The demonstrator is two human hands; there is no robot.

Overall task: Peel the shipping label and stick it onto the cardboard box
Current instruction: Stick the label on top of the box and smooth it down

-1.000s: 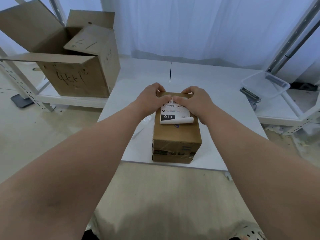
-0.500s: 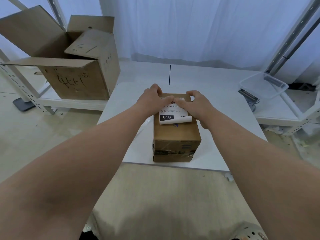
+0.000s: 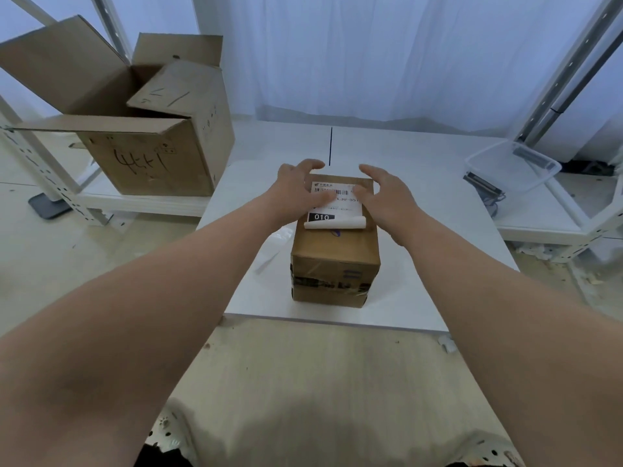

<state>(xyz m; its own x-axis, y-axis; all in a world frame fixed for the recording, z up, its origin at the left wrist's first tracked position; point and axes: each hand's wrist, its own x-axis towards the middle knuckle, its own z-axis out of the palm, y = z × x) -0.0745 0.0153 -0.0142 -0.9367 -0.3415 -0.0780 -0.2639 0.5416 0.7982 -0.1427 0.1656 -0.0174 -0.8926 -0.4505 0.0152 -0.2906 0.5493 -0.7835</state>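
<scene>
presses the shipping label (image 3: pixel 340 210) onto the top of the cardboard box (image 3: pixel 335 251), on the white table (image 3: pixel 421 264), with the thumbs of left hand (image 3: pixel 293 190) and right hand (image 3: pixel 387 200) — fingers spread, gripping nothing — probably to bond the far half first, near edge curled up unstuck.

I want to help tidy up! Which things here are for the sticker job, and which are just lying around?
For the job:
shipping label
small cardboard box
left hand
right hand

Just lying about:
big open carton
clear plastic tub
</scene>
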